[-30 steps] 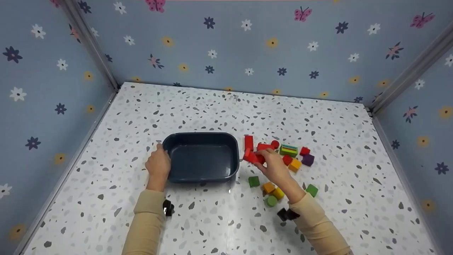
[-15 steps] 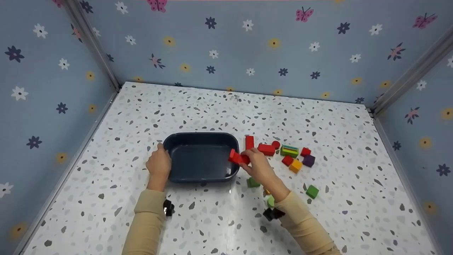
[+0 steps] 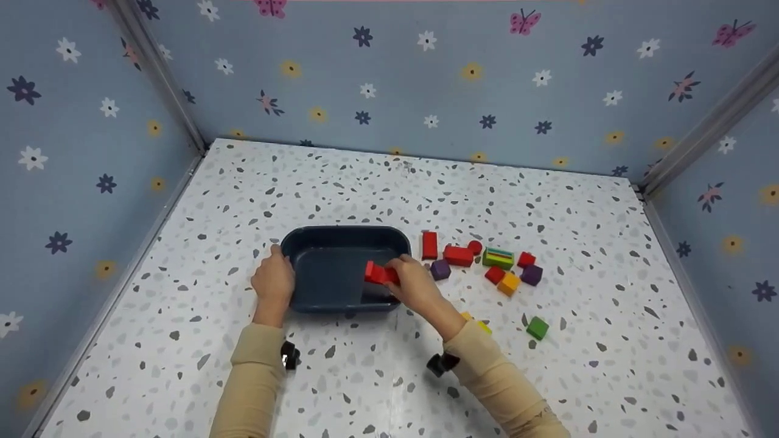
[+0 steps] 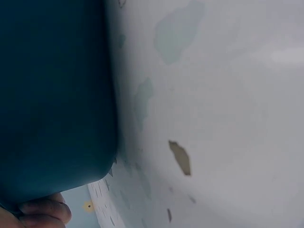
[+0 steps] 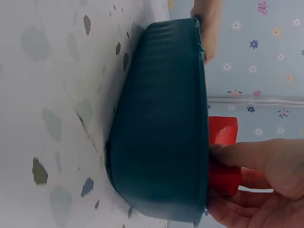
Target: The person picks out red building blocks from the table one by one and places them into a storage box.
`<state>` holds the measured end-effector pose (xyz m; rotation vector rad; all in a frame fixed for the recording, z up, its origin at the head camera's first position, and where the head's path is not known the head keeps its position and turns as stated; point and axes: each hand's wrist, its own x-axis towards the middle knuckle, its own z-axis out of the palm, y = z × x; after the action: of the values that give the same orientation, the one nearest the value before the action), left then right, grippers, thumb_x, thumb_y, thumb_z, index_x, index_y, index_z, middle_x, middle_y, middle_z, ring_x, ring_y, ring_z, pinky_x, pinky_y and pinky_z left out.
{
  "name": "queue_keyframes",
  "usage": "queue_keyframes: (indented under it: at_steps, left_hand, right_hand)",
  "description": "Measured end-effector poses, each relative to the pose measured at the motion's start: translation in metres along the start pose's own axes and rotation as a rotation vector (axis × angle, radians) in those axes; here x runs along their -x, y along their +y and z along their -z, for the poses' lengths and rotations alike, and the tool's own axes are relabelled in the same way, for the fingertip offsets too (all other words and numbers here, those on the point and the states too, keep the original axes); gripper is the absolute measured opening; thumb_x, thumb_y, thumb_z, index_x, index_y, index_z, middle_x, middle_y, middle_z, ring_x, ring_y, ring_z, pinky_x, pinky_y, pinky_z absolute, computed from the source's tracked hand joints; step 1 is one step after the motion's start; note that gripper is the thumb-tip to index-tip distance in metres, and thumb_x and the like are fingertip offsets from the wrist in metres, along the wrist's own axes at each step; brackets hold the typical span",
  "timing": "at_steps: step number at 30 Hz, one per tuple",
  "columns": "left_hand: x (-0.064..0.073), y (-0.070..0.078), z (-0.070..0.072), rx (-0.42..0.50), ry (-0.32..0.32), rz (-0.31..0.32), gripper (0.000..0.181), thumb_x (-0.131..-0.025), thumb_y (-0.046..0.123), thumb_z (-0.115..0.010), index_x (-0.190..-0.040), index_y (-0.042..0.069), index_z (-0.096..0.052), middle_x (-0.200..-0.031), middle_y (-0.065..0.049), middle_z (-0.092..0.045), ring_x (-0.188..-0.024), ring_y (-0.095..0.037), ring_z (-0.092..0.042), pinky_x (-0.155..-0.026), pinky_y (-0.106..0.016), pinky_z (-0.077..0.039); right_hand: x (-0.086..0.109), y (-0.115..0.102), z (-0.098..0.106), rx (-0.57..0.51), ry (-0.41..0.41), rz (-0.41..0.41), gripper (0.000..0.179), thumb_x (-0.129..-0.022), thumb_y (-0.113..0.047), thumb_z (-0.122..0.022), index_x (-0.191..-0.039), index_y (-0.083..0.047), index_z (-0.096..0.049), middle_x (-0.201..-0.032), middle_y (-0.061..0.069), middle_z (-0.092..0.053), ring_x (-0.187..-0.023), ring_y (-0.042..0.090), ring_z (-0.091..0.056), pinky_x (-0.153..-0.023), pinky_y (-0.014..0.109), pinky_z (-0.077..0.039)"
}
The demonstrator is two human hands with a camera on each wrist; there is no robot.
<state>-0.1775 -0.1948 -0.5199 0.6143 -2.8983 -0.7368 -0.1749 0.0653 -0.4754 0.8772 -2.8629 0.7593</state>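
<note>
A dark blue plastic tub (image 3: 325,277) stands on the speckled table. My left hand (image 3: 274,281) grips its left rim; in the left wrist view, fingertips (image 4: 47,209) show beside the tub wall. My right hand (image 3: 417,286) reaches over the tub's right rim and pinches a red toy block (image 3: 376,273) above the tub floor. Seen from the right wrist, the red block (image 5: 225,179) has a curved hollow in one side, and thumb and fingers hold it at the rim. The palm hides part of the block in the head view.
Right of the tub lie more red blocks (image 3: 458,256), a purple block (image 3: 440,269), a striped green block (image 3: 498,258), an orange block (image 3: 509,283) and a green cube (image 3: 537,328). My right forearm (image 3: 493,377) covers some blocks. Flowered panels (image 3: 389,79) enclose the table.
My right hand has carried the red block left from the scattered blocks to over the tub. A purple block beside the tub is now uncovered. The left hand has stayed on the rim.
</note>
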Motion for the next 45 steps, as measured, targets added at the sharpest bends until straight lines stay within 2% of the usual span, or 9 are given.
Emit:
queue_keyframes:
  at_steps: [9, 16, 22, 25, 36, 45]
  left_hand:
    - [0.001, 0.0, -0.001, 0.007, 0.012, 0.006, 0.027, -0.091, 0.015, -0.044, -0.112, -0.001, -0.045, -0.093, -0.03, -0.058, -0.081, -0.045, -0.057, -0.066, -0.055, -0.041]
    - [0.002, 0.0, 0.0, -0.007, 0.04, -0.035, 0.028, -0.091, 0.013, -0.046, -0.113, -0.004, -0.045, -0.088, -0.031, -0.058, -0.076, -0.046, -0.058, -0.062, -0.054, -0.043]
    - [0.001, 0.0, 0.0, -0.007, 0.031, -0.026, 0.029, -0.091, 0.014, -0.045, -0.115, -0.004, -0.045, -0.09, -0.031, -0.059, -0.077, -0.045, -0.058, -0.063, -0.054, -0.043]
    - [0.001, 0.0, 0.0, -0.004, 0.027, -0.02, 0.028, -0.091, 0.014, -0.044, -0.114, -0.003, -0.045, -0.09, -0.031, -0.058, -0.078, -0.045, -0.058, -0.064, -0.054, -0.042]
    - [0.0, 0.001, 0.0, 0.002, 0.032, -0.013, 0.027, -0.091, 0.015, -0.045, -0.113, -0.002, -0.045, -0.091, -0.031, -0.058, -0.079, -0.046, -0.057, -0.065, -0.055, -0.042]
    - [0.001, 0.0, -0.001, -0.011, 0.035, -0.034, 0.027, -0.091, 0.013, -0.045, -0.112, -0.004, -0.045, -0.089, -0.032, -0.058, -0.076, -0.045, -0.058, -0.061, -0.055, -0.043]
  right_hand:
    - [-0.008, -0.007, -0.013, 0.03, -0.1, -0.015, 0.025, -0.076, -0.01, -0.069, -0.098, 0.001, -0.063, -0.09, 0.012, -0.058, -0.079, 0.02, -0.056, -0.069, 0.031, -0.046]
    - [-0.016, -0.011, -0.016, 0.079, -0.168, -0.021, 0.021, -0.075, -0.012, -0.07, -0.092, 0.0, -0.064, -0.081, 0.01, -0.058, -0.072, 0.02, -0.056, -0.063, 0.031, -0.046]
    - [-0.023, -0.01, -0.02, 0.091, -0.231, -0.048, 0.017, -0.076, -0.01, -0.069, -0.09, -0.001, -0.065, -0.083, 0.009, -0.063, -0.079, 0.022, -0.059, -0.07, 0.032, -0.046]
    - [-0.026, -0.01, -0.022, 0.09, -0.256, -0.071, 0.015, -0.075, -0.009, -0.069, -0.087, -0.001, -0.066, -0.081, 0.008, -0.063, -0.076, 0.023, -0.06, -0.069, 0.033, -0.047]
    - [-0.033, -0.007, -0.032, 0.131, -0.317, -0.119, 0.006, -0.071, -0.002, -0.068, -0.076, -0.003, -0.065, -0.071, 0.007, -0.06, -0.064, 0.02, -0.057, -0.061, 0.033, -0.047]
    - [-0.033, -0.005, -0.038, 0.179, -0.33, -0.124, 0.007, -0.072, 0.0, -0.064, -0.077, -0.004, -0.066, -0.073, 0.009, -0.061, -0.067, 0.022, -0.059, -0.061, 0.034, -0.047]
